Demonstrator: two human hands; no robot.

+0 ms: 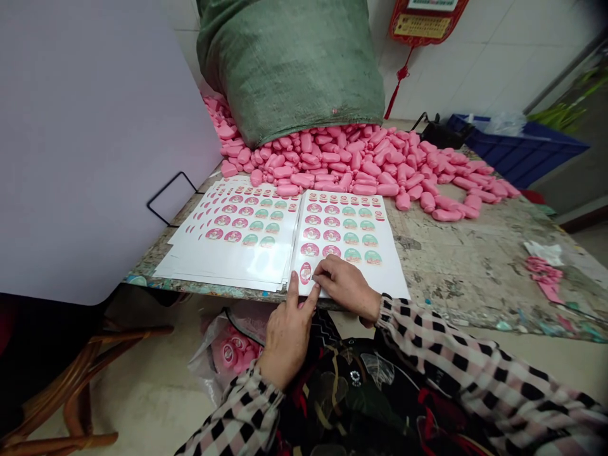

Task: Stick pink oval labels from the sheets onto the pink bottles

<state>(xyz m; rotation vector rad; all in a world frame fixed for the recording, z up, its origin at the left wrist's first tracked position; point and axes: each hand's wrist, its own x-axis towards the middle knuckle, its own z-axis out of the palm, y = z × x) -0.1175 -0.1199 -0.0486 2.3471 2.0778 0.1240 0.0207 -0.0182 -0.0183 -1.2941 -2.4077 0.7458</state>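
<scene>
While the sticker sheet (pixel 341 228) lies at the counter's (pixel 441 266) near edge, the right hand (pixel 346 283) has a narrow grip at three o'clock of its oval pink sticker (pixel 305 273) and the left hand's (pixel 286 342) spread fingers straddle that from six; I cannot tell whether either grip holds anything. Stacked sticker sheets (pixel 237 269) lie at nine, pink bottles (pixel 373 169) at twelve before a green sack (pixel 304 69).

1. The white sticker sheet (pixel 392 278) is laid flat at the tabletop's (pixel 456 259) near edge, printed with dome-shaped labels (pixel 331 221), pink left, green right.
2. A pink oval label (pixel 305 273) is seen in the sheet's near left corner.
</scene>
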